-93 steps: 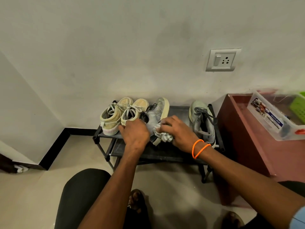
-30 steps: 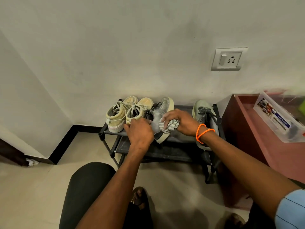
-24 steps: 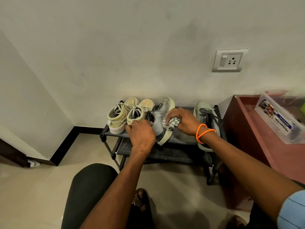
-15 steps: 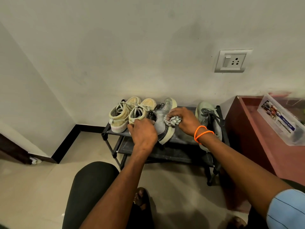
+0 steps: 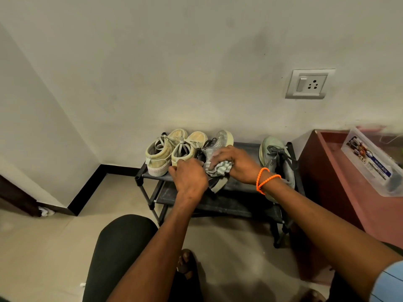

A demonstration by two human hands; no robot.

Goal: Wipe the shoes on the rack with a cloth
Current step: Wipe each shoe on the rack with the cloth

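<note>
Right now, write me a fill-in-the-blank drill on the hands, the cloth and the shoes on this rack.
1. The right hand presses a striped cloth against the tilted ____ sneaker.
2. The left hand steadies that sneaker at its ____ end.
3. Left of it on the black shoe rack stand two ____ sneakers.
4. On the right wrist sit ____ bands.

Missing words: grey; heel; beige; orange
</note>
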